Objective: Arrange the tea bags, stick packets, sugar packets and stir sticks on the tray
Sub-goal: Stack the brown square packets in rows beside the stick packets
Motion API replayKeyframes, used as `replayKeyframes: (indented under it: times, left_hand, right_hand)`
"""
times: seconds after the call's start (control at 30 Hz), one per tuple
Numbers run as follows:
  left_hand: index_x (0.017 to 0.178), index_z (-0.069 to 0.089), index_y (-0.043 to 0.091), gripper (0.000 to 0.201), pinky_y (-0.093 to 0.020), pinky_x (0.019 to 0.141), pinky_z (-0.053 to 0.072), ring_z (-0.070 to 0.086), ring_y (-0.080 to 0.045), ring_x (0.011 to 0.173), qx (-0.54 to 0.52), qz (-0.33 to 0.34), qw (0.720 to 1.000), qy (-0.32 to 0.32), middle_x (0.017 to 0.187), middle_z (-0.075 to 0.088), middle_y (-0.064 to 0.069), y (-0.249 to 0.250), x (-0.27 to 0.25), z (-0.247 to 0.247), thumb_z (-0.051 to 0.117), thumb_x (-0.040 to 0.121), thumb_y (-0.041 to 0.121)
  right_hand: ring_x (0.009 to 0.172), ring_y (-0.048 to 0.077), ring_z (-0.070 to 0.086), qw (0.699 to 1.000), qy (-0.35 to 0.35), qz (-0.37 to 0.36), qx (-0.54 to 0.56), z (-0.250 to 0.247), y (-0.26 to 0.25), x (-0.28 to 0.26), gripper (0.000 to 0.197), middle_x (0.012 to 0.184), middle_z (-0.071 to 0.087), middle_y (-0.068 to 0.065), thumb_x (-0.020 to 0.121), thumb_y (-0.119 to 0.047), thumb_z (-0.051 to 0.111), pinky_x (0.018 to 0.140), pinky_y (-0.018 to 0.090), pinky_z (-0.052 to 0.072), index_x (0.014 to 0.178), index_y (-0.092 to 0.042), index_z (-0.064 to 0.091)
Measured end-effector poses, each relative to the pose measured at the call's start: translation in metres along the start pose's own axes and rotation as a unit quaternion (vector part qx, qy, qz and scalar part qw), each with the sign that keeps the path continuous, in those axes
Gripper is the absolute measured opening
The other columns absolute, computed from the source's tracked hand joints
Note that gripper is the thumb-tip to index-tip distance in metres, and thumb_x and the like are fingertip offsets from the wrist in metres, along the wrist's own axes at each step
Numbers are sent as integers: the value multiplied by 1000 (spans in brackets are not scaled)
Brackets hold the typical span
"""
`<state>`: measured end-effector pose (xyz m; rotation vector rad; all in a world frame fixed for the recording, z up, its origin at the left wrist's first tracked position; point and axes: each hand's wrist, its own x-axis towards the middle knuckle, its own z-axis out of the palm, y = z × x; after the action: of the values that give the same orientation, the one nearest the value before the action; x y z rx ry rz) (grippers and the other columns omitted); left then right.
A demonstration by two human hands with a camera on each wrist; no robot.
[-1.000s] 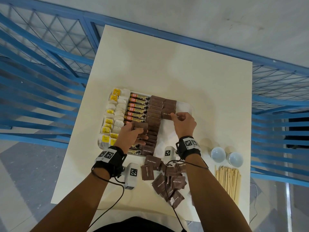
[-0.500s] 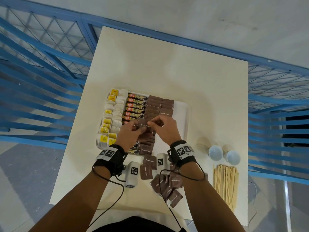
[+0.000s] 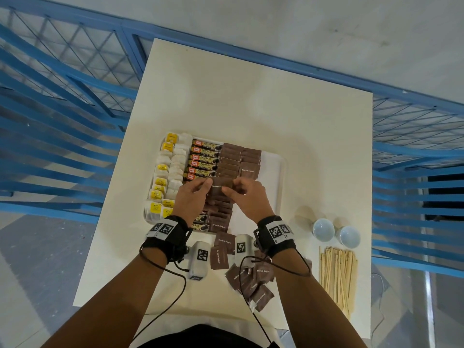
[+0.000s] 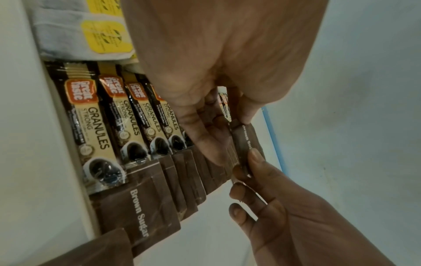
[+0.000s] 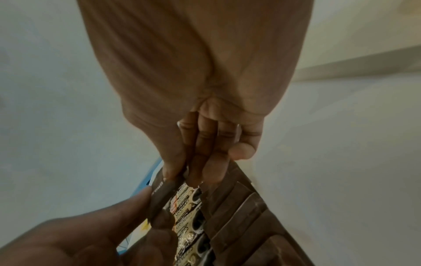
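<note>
My right hand (image 3: pixel 247 197) has come back from the second sugar row and now meets my left hand (image 3: pixel 192 199) over the middle of the tray (image 3: pixel 280 172). Both pinch one brown sugar packet (image 3: pixel 221 188), fingers curled on its ends. Judgement: a handover, next placement pending. Loose sugar packets (image 3: pixel 248 280) and stir sticks (image 3: pixel 337 277) wait near the table's (image 3: pixel 251 101) near edge. Two cups (image 3: pixel 335 232) stand beside them; nothing blocks the tray.
</note>
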<state>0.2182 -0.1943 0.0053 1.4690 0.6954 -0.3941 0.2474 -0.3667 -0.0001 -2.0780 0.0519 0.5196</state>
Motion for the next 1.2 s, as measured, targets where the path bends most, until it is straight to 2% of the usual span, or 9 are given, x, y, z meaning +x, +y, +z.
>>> replayKeyframes:
  times: [0.13, 0.27, 0.37, 0.53, 0.63, 0.9, 1.0, 1.1, 1.2]
  left_hand:
    - [110, 70, 7, 22, -46, 67, 62, 66, -23, 67, 29, 0, 999, -19, 81, 67, -7, 0, 2, 0, 56, 104, 24]
    - [107, 71, 11, 19, -42, 69, 60, 62, -19, 66, 16, -24, 999, -35, 82, 67, -4, -3, 2, -4, 57, 104, 24]
    - [103, 70, 11, 16, -41, 70, 58, 61, -19, 66, 4, -35, 999, -33, 78, 67, -3, -6, 1, -6, 56, 104, 21]
    - [103, 69, 8, 16, -38, 66, 54, 60, -18, 62, -13, -44, 998, -32, 77, 66, -4, -7, -1, -6, 56, 104, 18]
    - [102, 70, 10, 16, -39, 68, 55, 60, -18, 61, -8, -41, 999, -33, 78, 66, -5, -7, -1, -5, 56, 104, 18]
    - [105, 70, 8, 17, -38, 67, 54, 61, -18, 63, -6, -40, 999, -32, 79, 66, -5, -8, -1, -6, 56, 104, 18]
    - [105, 70, 9, 17, -37, 66, 55, 61, -17, 63, -6, -40, 999, -34, 79, 67, -4, -7, -1, -6, 56, 104, 18]
    - [103, 70, 11, 15, -34, 64, 55, 62, -17, 62, -6, -41, 999, -34, 78, 68, -4, -8, 0, -6, 57, 103, 18]
    - [103, 70, 12, 14, -34, 64, 56, 62, -17, 63, -2, -41, 999, -35, 79, 68, -4, -9, 1, -7, 57, 103, 18]
  right_hand:
    - [68, 10, 69, 999, 16, 22, 27, -9, 6, 2, 12, 80, 74, -3, 89, -25, 75, 72, 26, 57, 94, -14, 73]
    - [75, 13, 69, 990, 122, 61, 32, -28, 21, 10, 5, 85, 73, -7, 91, -26, 73, 72, 28, 56, 90, -27, 68]
    - [77, 13, 64, 981, 169, 92, -15, -36, 34, 17, 10, 83, 69, -8, 90, -30, 73, 75, 29, 51, 91, -21, 71]
    - [68, 1, 55, 977, 174, 98, -77, -34, 39, 24, 17, 80, 65, -8, 90, -30, 74, 60, 2, 36, 96, -14, 72]
    - [66, -4, 54, 974, 186, 109, -74, -31, 40, 27, 17, 77, 66, -7, 87, -30, 77, 60, -4, 34, 92, -14, 73]
    - [69, 1, 61, 968, 207, 134, -46, -24, 40, 29, 24, 73, 68, -10, 80, -38, 82, 60, -2, 36, 88, -18, 72]
    - [77, 8, 64, 967, 206, 143, -53, -23, 41, 30, 27, 74, 68, -10, 81, -43, 80, 62, 4, 33, 89, -18, 72]
    - [89, 17, 63, 965, 203, 153, -63, -21, 45, 31, 28, 75, 67, -13, 81, -49, 77, 74, 21, 35, 88, -22, 70]
    - [90, 18, 63, 964, 202, 155, -72, -20, 44, 31, 29, 74, 66, -13, 82, -49, 76, 74, 22, 36, 86, -22, 70]
